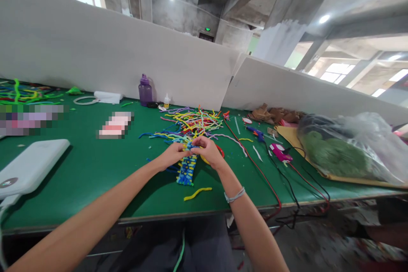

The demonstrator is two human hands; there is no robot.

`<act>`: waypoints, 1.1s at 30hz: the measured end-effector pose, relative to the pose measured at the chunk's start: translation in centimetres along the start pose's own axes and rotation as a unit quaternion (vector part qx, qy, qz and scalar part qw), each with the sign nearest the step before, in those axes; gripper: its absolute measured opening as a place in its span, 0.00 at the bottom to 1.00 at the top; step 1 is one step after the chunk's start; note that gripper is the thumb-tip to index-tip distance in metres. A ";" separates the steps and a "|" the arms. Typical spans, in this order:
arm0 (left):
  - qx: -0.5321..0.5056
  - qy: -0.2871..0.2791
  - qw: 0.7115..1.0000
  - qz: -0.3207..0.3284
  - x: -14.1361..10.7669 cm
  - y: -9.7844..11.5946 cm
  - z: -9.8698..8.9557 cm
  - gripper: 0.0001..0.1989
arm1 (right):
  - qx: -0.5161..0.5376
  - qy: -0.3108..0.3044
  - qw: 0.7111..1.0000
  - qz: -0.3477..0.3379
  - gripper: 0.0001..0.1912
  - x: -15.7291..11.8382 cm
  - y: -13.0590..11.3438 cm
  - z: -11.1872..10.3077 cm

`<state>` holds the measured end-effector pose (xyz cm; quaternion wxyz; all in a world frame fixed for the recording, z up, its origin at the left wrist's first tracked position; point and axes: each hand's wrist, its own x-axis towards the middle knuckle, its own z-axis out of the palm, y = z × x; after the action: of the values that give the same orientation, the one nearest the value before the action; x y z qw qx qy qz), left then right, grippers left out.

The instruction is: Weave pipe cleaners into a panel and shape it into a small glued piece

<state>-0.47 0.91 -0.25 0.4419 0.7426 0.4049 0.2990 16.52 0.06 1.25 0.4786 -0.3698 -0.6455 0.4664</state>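
A narrow woven strip of blue and yellow pipe cleaners [186, 172] lies on the green table in front of me. My left hand [174, 154] pinches the left side of its upper end. From the right, my right hand [205, 149] closes its fingers on the same end, close to the left fingertips. Just beyond both hands spreads a tangled heap of loose pipe cleaners [197, 121] in many colours. A single yellow pipe cleaner [197, 194] lies near the table's front edge. Something red and yellow is partly hidden beneath my right hand.
To the right lie a blue glue gun [256, 132], a magenta device [280, 153] with cords, and a plastic bag of green material [338, 151]. A purple bottle [145, 91] and small dropper bottle [166, 101] stand behind. At left is a white power bank [35, 165].
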 end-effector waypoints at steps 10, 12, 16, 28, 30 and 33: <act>0.006 -0.017 1.000 0.000 -0.2 0.5 0.0 0.12 | -0.025 0.000 1.000 -0.013 0.10 0.1 0.1 0.0; 0.006 -0.017 1.000 -0.003 -0.2 0.6 0.0 0.12 | -0.033 0.001 0.999 -0.018 0.09 0.0 -0.1 0.0; 0.017 -0.008 1.000 -0.012 -0.3 0.6 0.0 0.13 | -0.110 0.007 0.993 -0.050 0.05 -0.2 -0.6 0.4; 0.038 -0.013 0.999 -0.004 -0.1 0.5 0.0 0.13 | -0.078 -0.014 0.996 -0.032 0.05 -0.1 -0.5 0.2; 0.038 -0.018 0.999 0.004 -0.1 0.4 0.0 0.13 | -0.046 -0.013 0.999 0.002 0.07 0.1 -0.2 0.1; 0.047 -0.022 0.999 0.013 0.0 0.3 0.0 0.13 | -0.037 -0.034 0.998 0.032 0.09 0.0 -0.1 0.0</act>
<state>-0.38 0.78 -0.02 0.4110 0.7739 0.3997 0.2690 16.50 0.06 1.36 0.4273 -0.3920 -0.6659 0.4694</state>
